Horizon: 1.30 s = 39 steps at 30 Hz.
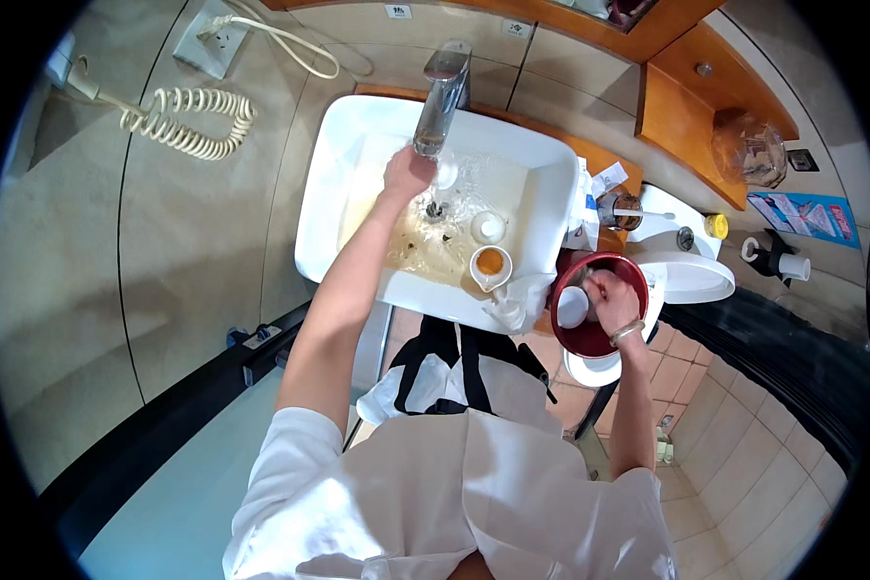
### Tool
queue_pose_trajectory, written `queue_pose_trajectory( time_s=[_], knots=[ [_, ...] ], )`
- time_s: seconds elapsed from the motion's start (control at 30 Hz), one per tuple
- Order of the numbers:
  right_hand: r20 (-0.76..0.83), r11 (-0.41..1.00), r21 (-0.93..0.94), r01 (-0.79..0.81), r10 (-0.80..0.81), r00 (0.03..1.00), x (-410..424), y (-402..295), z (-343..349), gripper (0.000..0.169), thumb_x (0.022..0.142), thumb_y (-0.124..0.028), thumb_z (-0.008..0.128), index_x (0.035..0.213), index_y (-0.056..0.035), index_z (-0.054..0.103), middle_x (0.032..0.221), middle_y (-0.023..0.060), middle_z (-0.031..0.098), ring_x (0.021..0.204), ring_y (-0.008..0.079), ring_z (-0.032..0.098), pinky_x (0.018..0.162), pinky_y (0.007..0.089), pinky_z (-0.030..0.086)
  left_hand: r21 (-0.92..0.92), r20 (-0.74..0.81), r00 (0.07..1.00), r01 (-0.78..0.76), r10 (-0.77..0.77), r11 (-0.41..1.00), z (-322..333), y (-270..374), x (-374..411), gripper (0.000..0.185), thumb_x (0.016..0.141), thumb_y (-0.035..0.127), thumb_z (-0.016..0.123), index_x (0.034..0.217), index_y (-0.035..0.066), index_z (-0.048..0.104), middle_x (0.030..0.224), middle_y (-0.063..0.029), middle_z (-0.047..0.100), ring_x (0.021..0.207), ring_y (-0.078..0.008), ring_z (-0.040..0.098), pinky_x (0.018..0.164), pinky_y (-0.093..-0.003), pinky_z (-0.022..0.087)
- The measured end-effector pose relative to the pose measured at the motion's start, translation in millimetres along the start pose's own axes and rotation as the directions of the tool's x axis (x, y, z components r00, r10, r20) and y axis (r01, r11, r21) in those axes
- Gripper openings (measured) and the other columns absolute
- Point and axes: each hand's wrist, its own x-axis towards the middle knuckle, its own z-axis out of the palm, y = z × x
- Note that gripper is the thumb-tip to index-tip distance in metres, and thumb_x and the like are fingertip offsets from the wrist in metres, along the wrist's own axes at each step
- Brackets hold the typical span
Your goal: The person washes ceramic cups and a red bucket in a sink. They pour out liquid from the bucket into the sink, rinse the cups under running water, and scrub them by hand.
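My left hand (408,175) is directly below the spout of the chrome faucet (442,101), over the white basin (319,210). A small white round piece (446,172) sits at its fingertips; whether they grip it is unclear. Lower in the basin are a white lid-like piece with a knob (488,228) and a white spouted cup (490,270), orange-brown inside. Water and dark bits surround the drain (435,210). To the right, my right hand (612,301) reaches into a dark red bucket (639,279), beside a white cup (573,308). Its fingers are bent, their grasp partly hidden.
A crumpled white plastic bag (518,301) hangs over the basin's front right corner. Behind the bucket stand a white packet (584,210) and a brown glass (618,212) with a toothbrush. The raised white toilet lid (689,279) is farther right. A coiled cord (203,123) hangs at left.
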Motion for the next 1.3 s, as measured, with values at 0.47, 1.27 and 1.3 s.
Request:
queue_pose_trajectory(
  time_s=[0.47,1.27,1.3],
  knots=[
    [-0.103,0.921,-0.042,0.388,-0.39,0.915,209,-184,109,0.027,0.092,-0.033,0.05,0.091,-0.0077,0.059,0.079,0.02,0.065,0.071,0.0384,0.062,0.062,0.0488,0.048,0.243,0.038,0.983,-0.184,0.18,0.953,-14,6,-18,0.022,0.082,0.005,0.052,0.101,-0.003,0.059,0.079,-0.0211,0.063,0.081,-0.0378,0.063,0.067,-0.0394,0.052],
    [-0.317,0.927,0.295,0.232,-0.134,0.939,148,-197,134,0.023,0.088,-0.025,0.053,0.101,-0.0061,0.055,0.087,0.0175,0.062,0.079,0.0328,0.06,0.078,0.0447,0.044,-0.367,-0.296,0.954,-0.063,-0.052,0.928,36,-29,-7,0.05,0.092,0.045,0.046,0.085,-0.002,0.062,0.074,-0.0216,0.063,0.075,-0.0402,0.062,0.067,-0.0437,0.047],
    [-0.504,0.922,0.01,0.388,-0.33,0.798,141,-197,125,0.026,0.087,-0.026,0.054,0.105,-0.0068,0.056,0.092,0.0169,0.063,0.087,0.033,0.059,0.085,0.0468,0.04,-0.395,-0.245,0.962,0.015,-0.121,0.918,37,-27,-7,0.054,0.092,0.049,0.045,0.084,-0.002,0.062,0.073,-0.0201,0.064,0.073,-0.0377,0.063,0.067,-0.0431,0.047]
  ],
)
